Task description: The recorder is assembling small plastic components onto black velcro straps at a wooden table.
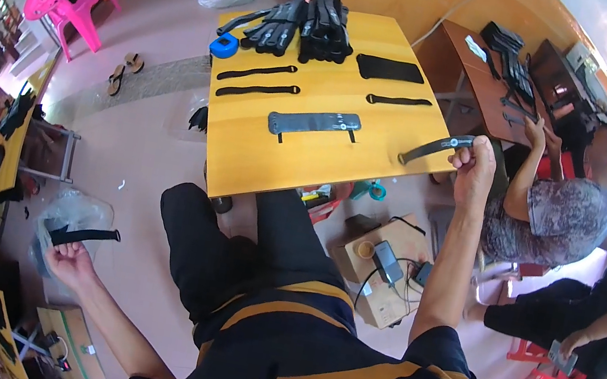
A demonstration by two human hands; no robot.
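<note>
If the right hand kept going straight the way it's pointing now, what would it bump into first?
The right hand would probably reach the brown table first, though depth is unclear and it might pass above it.

1. I have bare desk (251, 169) along the near edge, in front of the grey pouch (315, 122).
2. Behind that pouch, one flat strap (406, 102) crosses my way at right, two more (256, 91) at left.
3. Black bundles (326, 29) and a blue tape measure (225, 45) block my far side.
4. From the left hand (69, 263), I see open floor (158, 145) deskward; a knee (187, 210) sits near the corner.
5. Beyond the right hand (475, 162), a seated person (564, 213) limits me.
</note>
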